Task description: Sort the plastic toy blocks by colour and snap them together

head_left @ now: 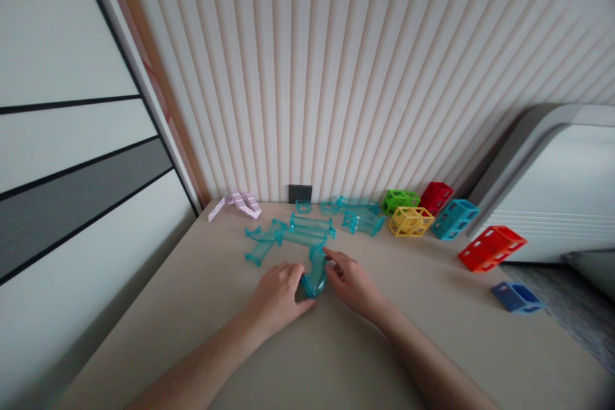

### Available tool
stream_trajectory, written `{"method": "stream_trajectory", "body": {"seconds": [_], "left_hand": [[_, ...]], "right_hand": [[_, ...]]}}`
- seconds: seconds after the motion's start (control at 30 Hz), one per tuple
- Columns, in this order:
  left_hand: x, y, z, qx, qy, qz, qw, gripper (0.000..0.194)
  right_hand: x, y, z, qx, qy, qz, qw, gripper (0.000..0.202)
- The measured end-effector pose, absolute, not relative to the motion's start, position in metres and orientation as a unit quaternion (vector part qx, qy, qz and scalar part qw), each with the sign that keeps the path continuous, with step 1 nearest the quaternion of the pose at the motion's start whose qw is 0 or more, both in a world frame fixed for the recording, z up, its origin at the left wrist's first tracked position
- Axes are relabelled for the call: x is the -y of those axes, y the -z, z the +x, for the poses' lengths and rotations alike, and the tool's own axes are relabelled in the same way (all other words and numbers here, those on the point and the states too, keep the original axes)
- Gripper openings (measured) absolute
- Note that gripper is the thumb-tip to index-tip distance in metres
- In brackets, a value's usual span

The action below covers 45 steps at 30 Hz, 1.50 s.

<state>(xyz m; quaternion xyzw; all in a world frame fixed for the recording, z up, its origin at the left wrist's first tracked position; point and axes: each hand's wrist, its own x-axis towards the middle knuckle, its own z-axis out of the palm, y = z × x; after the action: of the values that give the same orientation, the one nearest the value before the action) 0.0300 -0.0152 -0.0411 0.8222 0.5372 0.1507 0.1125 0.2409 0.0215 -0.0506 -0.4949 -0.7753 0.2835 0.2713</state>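
Observation:
A curved, see-through teal track piece (318, 269) lies on the tabletop between my two hands. My left hand (281, 295) grips its near left end, fingers on the side and thumb by the near edge. Against its right side is my right hand (353, 280), the index finger at the far end and the other fingers bent. Just beyond, straight teal track pieces (310, 229) lie side by side, close to the curved piece's far end. More teal pieces (263, 246) sit to the left, one of them curved. Teal pieces (364, 223) also lie to the right.
Lilac striped pieces (240, 203) rest at the back left, near a black wall socket (300, 193). Block frames stand to the right: green (401, 200), yellow (411, 222), dark red (436, 197), teal (455, 219), red (492, 248) and blue (517, 296). A ribbed wall (327, 77) borders the table.

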Motion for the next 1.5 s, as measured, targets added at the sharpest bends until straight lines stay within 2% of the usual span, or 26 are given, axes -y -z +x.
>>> {"method": "stream_trajectory", "body": {"seconds": [0.2, 0.5, 0.67, 0.77, 0.83, 0.93, 1.07, 1.37, 1.5], "left_hand": [[0.023, 0.046, 0.040, -0.527, -0.163, 0.826, 0.114, 0.046], [0.032, 0.041, 0.042, -0.434, -0.171, 0.864, 0.192, 0.035], [0.028, 0.040, 0.034, -0.385, -0.220, 0.878, 0.182, 0.014], [0.019, 0.038, 0.025, -0.423, -0.262, 0.858, 0.130, 0.018], [0.011, 0.038, 0.017, -0.441, -0.276, 0.847, 0.108, 0.028], [0.001, 0.044, 0.009, -0.448, -0.270, 0.844, 0.117, 0.054], [-0.006, 0.056, 0.007, -0.444, -0.244, 0.849, 0.152, 0.068], [-0.009, 0.066, 0.009, -0.447, -0.273, 0.823, 0.219, 0.052], [-0.010, 0.070, 0.006, -0.442, -0.286, 0.817, 0.233, 0.048]], "right_hand": [[-0.014, 0.050, 0.234, 0.787, -0.299, -0.465, 0.274, 0.046], [-0.016, 0.035, 0.239, 0.780, -0.368, -0.437, 0.256, 0.043], [-0.018, 0.030, 0.247, 0.788, -0.382, -0.422, 0.233, 0.047], [-0.018, 0.029, 0.248, 0.795, -0.378, -0.413, 0.234, 0.048], [-0.018, 0.029, 0.247, 0.798, -0.377, -0.408, 0.235, 0.051], [-0.018, 0.031, 0.247, 0.801, -0.370, -0.409, 0.234, 0.054], [-0.017, 0.031, 0.245, 0.810, -0.368, -0.392, 0.233, 0.054], [-0.014, 0.029, 0.243, 0.824, -0.372, -0.355, 0.238, 0.043], [-0.023, 0.044, 0.243, 0.817, -0.358, -0.338, 0.299, 0.033]]}}
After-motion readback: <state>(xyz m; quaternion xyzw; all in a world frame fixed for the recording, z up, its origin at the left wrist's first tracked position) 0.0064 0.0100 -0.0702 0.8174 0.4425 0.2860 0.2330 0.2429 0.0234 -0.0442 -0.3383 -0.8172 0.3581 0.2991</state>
